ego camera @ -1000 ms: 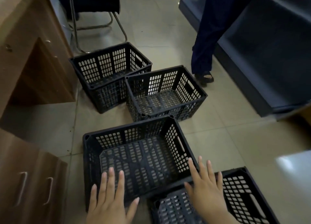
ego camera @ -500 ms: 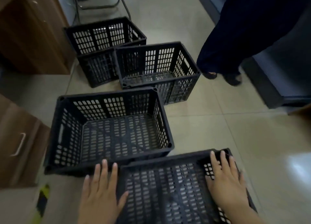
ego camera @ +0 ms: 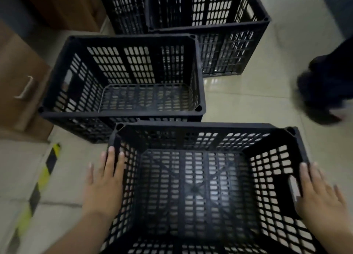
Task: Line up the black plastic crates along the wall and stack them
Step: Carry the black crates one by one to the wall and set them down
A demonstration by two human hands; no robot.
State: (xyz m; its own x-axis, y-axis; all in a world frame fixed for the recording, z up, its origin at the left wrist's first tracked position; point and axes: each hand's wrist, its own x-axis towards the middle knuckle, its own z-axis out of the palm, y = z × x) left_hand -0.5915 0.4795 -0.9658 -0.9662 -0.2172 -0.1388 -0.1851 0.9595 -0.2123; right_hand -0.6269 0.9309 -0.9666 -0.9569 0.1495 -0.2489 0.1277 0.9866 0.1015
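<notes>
Several black slotted plastic crates stand on the tiled floor. The nearest crate (ego camera: 200,128) is right below me, empty. My left hand (ego camera: 104,185) lies flat against its left side with fingers straight, fingertips at the rim. My right hand (ego camera: 321,194) lies flat against its right side beside the handle slot. A second crate (ego camera: 122,112) stands just beyond, to the left, its near wall almost touching the nearest crate. A third crate (ego camera: 210,30) and a fourth crate (ego camera: 124,11) stand farther back, cut off by the top edge.
A brown wooden cabinet (ego camera: 17,78) with a metal handle stands at the left, close to the second crate. Yellow-black tape (ego camera: 38,183) runs along the floor at the left. Another person's dark trousers and foot (ego camera: 324,93) are at the right on the tiles.
The view has dropped and come closer to the nearest crate. My hands have spread apart from over its near part to its left and right sides. The person at the right has shifted.
</notes>
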